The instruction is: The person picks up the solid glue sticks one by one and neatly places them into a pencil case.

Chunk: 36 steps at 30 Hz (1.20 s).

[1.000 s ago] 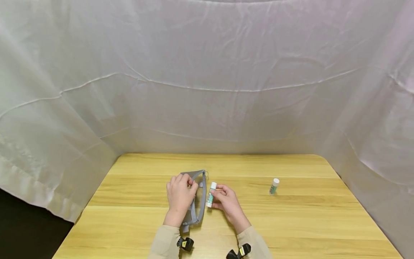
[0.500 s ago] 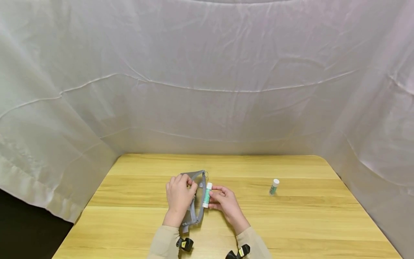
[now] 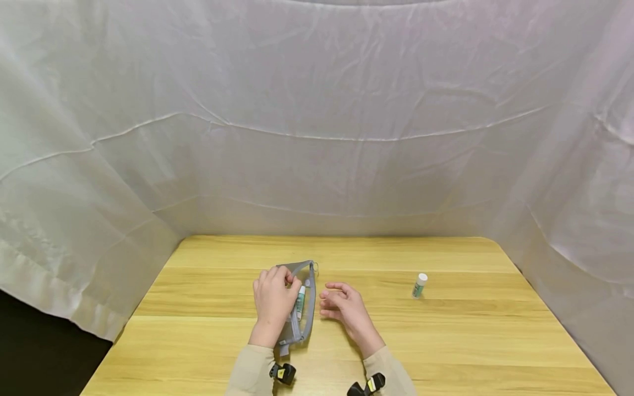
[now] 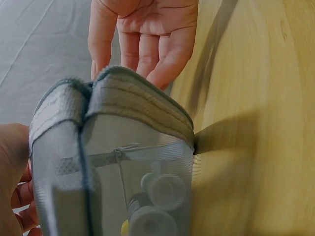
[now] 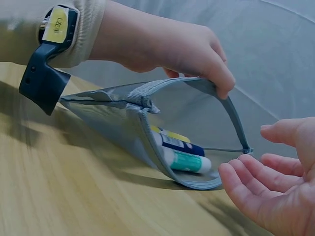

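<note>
A grey mesh zip pouch (image 3: pixel 310 311) lies on its side with its mouth toward the right. My left hand (image 3: pixel 273 300) pinches the upper edge of that mouth, raising it. Inside, a green-and-white glue stick (image 5: pixel 186 161) lies beside a dark blue tube (image 5: pixel 178 146) and a yellow stick-like thing (image 5: pixel 171 133); their far ends are hidden. Just outside the mouth is my right hand (image 3: pixel 346 312), palm turned toward the pouch, fingers loosely bent and holding nothing. Well to the right, a second green-and-white glue stick (image 3: pixel 419 286) stands upright on the table.
The wooden table (image 3: pixel 470 341) carries everything. Pale grey cloth (image 3: pixel 346 181) hangs around its back and sides. A small metal ring (image 3: pixel 316 268) sits at the pouch's far corner. Each wrist wears a black camera mount (image 3: pixel 284 373).
The green-and-white glue stick in my right hand moved left into the pouch and was let go there. My left hand kept its pinch on the pouch's edge.
</note>
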{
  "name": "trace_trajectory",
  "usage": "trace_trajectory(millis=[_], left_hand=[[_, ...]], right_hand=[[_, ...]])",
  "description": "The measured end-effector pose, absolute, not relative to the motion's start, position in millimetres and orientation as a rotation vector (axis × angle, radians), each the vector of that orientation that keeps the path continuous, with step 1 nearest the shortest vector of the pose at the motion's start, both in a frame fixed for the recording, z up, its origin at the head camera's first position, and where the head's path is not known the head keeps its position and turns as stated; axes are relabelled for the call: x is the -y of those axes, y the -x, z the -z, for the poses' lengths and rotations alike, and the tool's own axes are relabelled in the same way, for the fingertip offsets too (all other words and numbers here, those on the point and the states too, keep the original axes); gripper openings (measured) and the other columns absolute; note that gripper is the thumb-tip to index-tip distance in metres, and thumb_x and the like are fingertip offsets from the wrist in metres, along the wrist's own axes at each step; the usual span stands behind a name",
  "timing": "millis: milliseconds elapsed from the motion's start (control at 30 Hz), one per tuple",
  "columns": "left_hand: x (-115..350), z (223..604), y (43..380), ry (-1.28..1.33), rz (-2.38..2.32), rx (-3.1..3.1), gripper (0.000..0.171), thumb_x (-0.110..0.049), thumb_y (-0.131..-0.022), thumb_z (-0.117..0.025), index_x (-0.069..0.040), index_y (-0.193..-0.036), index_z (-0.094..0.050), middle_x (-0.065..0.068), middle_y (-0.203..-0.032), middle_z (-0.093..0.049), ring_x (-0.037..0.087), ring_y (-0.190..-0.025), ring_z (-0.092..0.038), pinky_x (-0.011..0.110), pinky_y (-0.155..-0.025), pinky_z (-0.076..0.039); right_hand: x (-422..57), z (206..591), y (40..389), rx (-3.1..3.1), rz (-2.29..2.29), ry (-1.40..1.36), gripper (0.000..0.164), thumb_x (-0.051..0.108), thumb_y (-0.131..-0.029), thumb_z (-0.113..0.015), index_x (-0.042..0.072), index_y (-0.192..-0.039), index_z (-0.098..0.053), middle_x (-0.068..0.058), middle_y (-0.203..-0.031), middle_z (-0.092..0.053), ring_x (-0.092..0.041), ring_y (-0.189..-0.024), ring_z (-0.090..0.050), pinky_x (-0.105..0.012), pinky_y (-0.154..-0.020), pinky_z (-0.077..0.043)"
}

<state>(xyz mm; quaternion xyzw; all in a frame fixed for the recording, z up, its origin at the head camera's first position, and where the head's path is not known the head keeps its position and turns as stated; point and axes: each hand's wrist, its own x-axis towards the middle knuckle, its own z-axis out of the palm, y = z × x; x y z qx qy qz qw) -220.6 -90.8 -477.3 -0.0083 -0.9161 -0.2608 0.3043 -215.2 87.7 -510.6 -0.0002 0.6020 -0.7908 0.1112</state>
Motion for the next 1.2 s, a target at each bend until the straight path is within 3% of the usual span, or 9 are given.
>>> trace_trajectory(millis=[233,567,767,1200], left_hand=[[92.4,475.5,220.2,0.031,0.694,2.402,0.017,-0.019,-0.076,-0.07,-0.016,-0.069,-0.055,-0.002,-0.067,-0.054,0.02,-0.07,-0.046,0.032,-0.067,-0.03],[95.1,473.3,221.0,0.018,0.712,2.399,0.016,-0.018,-0.076,-0.069,-0.017,-0.069,-0.054,-0.002,-0.067,-0.054,0.021,-0.071,-0.047,0.033,-0.069,-0.03],[95.7,472.4,220.0,0.018,0.712,2.393,0.017,-0.017,-0.076,-0.069,-0.017,-0.068,-0.054,-0.002,-0.066,-0.052,0.02,-0.07,-0.045,0.032,-0.068,-0.029],[96.2,472.6,219.4,0.01,0.721,2.394,0.017,-0.018,-0.075,-0.069,-0.017,-0.068,-0.054,-0.002,-0.066,-0.052,0.021,-0.07,-0.046,0.033,-0.068,-0.029]], right_hand=[[-95.4,505.2,216.9,-1.8,2.349,-0.053,0.05,0.007,-0.09,-0.061,-0.01,-0.133,-0.042,-0.011,-0.099,-0.069,-0.016,-0.083,-0.066,-0.037,-0.081,-0.058],[-111.6,495.1,221.4,-1.94,2.379,-0.118,0.042,0.002,-0.089,-0.058,-0.007,-0.129,-0.047,-0.008,-0.097,-0.067,-0.016,-0.085,-0.065,-0.033,-0.077,-0.057],[-123.7,488.1,222.2,-2.146,2.339,-0.108,0.038,0.008,-0.09,-0.064,-0.003,-0.124,-0.054,-0.011,-0.1,-0.067,-0.017,-0.087,-0.067,-0.035,-0.08,-0.057],[-152.8,475.1,221.0,-2.408,2.249,-0.031,0.036,0.013,-0.091,-0.065,0.001,-0.124,-0.055,-0.013,-0.111,-0.062,-0.004,-0.091,-0.062,-0.017,-0.082,-0.052]])
